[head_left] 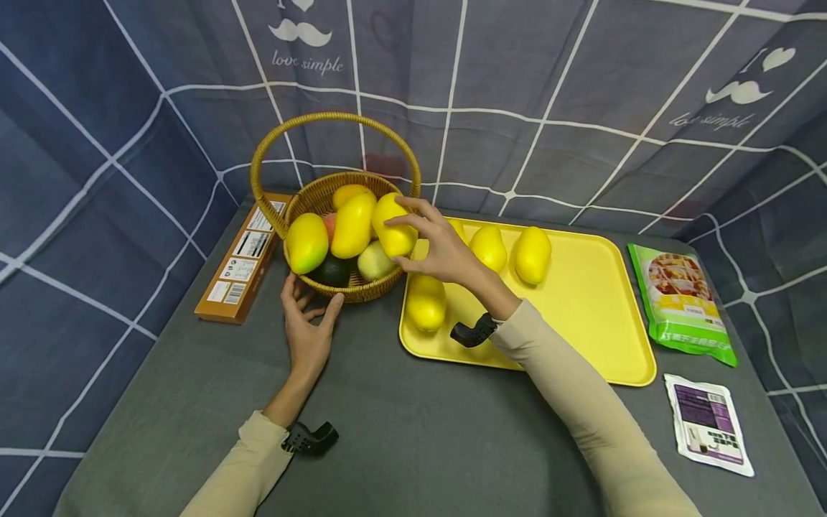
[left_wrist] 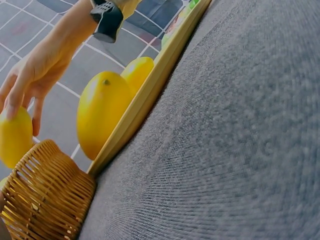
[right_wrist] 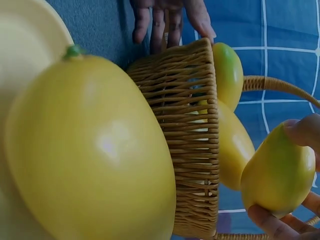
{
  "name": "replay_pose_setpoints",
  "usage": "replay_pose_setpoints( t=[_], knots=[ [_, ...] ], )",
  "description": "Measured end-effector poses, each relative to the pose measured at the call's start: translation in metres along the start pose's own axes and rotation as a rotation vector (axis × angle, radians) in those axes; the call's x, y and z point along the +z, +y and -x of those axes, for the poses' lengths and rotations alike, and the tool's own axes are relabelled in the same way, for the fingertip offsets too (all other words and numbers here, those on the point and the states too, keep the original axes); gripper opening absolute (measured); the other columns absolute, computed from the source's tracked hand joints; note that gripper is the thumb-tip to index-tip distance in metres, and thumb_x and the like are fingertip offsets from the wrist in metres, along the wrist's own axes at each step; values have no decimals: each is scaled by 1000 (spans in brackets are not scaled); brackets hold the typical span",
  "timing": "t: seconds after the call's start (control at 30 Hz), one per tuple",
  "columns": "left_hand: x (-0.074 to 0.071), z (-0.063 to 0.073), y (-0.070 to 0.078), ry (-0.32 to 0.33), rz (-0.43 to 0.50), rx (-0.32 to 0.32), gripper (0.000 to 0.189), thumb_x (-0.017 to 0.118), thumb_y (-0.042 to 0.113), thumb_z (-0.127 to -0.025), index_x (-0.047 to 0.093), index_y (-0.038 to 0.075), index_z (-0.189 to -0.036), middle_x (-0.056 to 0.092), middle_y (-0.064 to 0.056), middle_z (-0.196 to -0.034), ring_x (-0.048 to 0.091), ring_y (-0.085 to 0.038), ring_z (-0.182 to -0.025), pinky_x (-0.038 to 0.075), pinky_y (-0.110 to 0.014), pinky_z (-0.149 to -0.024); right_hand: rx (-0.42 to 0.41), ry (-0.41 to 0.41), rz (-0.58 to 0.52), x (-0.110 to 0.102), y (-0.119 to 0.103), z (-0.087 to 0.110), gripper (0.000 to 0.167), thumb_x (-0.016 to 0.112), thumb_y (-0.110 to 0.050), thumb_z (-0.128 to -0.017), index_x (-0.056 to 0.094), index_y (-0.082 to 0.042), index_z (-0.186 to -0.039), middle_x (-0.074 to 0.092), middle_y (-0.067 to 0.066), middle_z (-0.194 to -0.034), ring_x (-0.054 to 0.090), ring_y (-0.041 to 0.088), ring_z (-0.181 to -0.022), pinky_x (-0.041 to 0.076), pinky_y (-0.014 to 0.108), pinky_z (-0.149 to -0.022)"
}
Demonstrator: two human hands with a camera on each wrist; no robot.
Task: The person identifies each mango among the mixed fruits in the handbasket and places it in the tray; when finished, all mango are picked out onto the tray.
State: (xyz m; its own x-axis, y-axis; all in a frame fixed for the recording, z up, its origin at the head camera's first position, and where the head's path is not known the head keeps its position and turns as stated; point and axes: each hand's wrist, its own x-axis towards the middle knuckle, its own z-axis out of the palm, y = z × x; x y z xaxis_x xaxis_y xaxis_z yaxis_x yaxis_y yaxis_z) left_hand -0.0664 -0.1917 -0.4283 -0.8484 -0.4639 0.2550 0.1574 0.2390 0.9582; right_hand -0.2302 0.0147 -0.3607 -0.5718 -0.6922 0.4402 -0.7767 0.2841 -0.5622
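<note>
In the head view my right hand grips a yellow mango at the right side of a wicker basket. The right wrist view shows that mango between thumb and fingers, above the rim. My left hand rests against the basket's front left with fingers and thumb spread. Inside the basket lie more mangoes, a dark green avocado, a pale green round fruit and a partly hidden reddish fruit. Several mangoes lie on a yellow tray, one partly behind my right hand.
A long brown box lies left of the basket. To the tray's right are a green food packet and a white and purple pouch. The basket's tall handle arches over it. A checked curtain hangs behind the grey table.
</note>
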Motion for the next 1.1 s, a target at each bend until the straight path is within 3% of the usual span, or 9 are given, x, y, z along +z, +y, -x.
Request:
replay_pose_setpoints(
  t=[0.5,0.77,0.93,1.1],
  knots=[
    [0,0,-1,-1,2,1,82,69,12,-92,17,6,-155,30,-22,-152,41,-37,-130,42,-54,-91,-35,46,-16,-13,-9,30,51,81,-25,-79,65,-17,-127,40,9,-151,41,24,-137,55,39,-88],
    [0,0,-1,-2,-4,6,81,68,11,-93,17,6,-155,30,-21,-153,42,-37,-130,42,-54,-91,-26,84,20,-19,-3,53,52,82,-23,-77,65,-16,-126,42,9,-150,40,25,-139,39,49,-109],
    [0,0,0,1,1,3,81,68,11,-93,17,6,-155,31,-23,-152,42,-37,-129,42,-53,-91,5,96,44,-23,3,71,52,83,-23,-77,64,-18,-126,41,6,-151,40,24,-138,40,46,-108],
    [0,0,-1,0,7,-1,81,68,11,-92,17,6,-155,31,-23,-151,41,-37,-130,41,-53,-91,37,97,55,-26,9,94,53,83,-21,-76,64,-18,-125,41,7,-151,41,26,-138,40,51,-107]
  ],
)
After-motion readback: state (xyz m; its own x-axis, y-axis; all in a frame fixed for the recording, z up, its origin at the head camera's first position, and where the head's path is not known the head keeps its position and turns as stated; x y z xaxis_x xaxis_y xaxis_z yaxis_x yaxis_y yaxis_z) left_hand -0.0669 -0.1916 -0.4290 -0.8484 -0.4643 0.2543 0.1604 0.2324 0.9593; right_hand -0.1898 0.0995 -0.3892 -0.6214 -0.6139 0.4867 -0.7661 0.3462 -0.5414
